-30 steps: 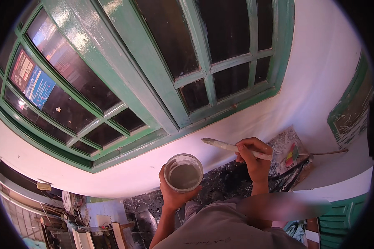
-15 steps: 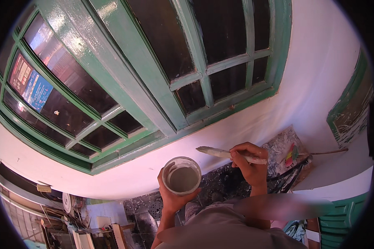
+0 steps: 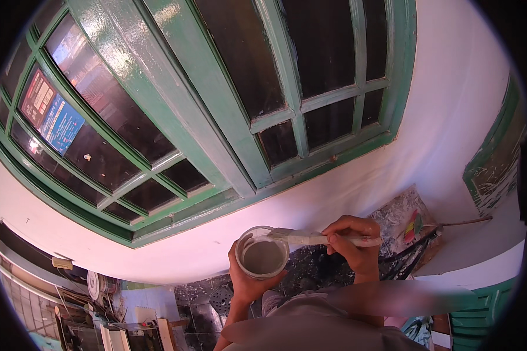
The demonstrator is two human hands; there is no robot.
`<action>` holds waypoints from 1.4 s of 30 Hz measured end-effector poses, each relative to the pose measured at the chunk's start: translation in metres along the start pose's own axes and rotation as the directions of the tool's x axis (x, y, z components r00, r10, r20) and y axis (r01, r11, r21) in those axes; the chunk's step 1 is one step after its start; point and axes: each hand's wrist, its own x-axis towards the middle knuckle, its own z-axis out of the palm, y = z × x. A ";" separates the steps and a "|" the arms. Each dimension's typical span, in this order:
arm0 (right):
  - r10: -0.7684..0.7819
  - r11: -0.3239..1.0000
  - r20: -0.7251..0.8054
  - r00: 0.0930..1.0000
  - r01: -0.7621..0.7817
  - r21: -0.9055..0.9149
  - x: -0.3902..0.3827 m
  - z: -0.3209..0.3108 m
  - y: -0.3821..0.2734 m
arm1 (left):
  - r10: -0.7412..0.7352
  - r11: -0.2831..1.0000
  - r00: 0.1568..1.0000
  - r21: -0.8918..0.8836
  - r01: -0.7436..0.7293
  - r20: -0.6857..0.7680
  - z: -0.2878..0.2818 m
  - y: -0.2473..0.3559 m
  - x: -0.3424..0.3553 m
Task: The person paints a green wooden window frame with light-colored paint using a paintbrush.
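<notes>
My left hand (image 3: 252,285) is wrapped round a round tub (image 3: 262,270) of grey-green paint, held upright in front of my body. Whitish smears coat the inside of its rim. In my right hand (image 3: 352,243) is a paintbrush (image 3: 310,237), gripped by its handle between thumb and fingers. The brush lies nearly level, and its bristle end reaches over the right side of the tub's rim. Whether the bristles touch the paint, I cannot tell. Ahead of both hands is a green window frame (image 3: 328,162) with dark panes.
Below the window runs a white wall (image 3: 181,257). A paint-spattered board (image 3: 395,216) leans in the corner at right, with dark, thin items beside it. A green plastic chair (image 3: 486,316) stands lower right. Wood pieces and clutter (image 3: 117,333) fill the lower left. The floor (image 3: 205,319) has dark tiles.
The paintbrush has come left and down, from beside the tub to over its rim. The tub has shifted slightly right and down in the picture, as has the window.
</notes>
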 end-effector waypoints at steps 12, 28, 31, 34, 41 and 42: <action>-0.058 0.991 0.029 0.998 0.054 0.120 -0.001 -0.004 0.000 | -0.034 0.994 0.999 0.103 0.032 0.014 -0.006 0.005 0.002; 0.188 0.982 0.173 0.967 -0.188 -0.021 0.005 0.017 0.037 | -0.068 0.995 0.995 0.073 0.074 -0.075 -0.010 -0.013 -0.005; 0.060 0.994 0.347 0.936 -0.025 -0.105 0.009 0.013 0.052 | -0.069 0.989 0.995 0.126 0.077 -0.067 -0.018 -0.007 -0.007; 0.080 0.997 0.356 0.931 -0.067 -0.046 0.010 0.019 0.053 | -0.060 0.992 0.995 0.101 0.069 -0.084 -0.018 -0.021 -0.009; 0.104 0.984 0.477 0.873 -0.159 0.076 0.013 0.024 0.044 | -0.097 0.992 0.992 0.078 0.103 -0.080 -0.029 -0.010 -0.003; 0.106 0.984 0.475 0.874 -0.160 0.076 0.013 0.025 0.043 | -0.098 0.991 0.992 0.078 0.104 -0.078 -0.029 -0.011 -0.003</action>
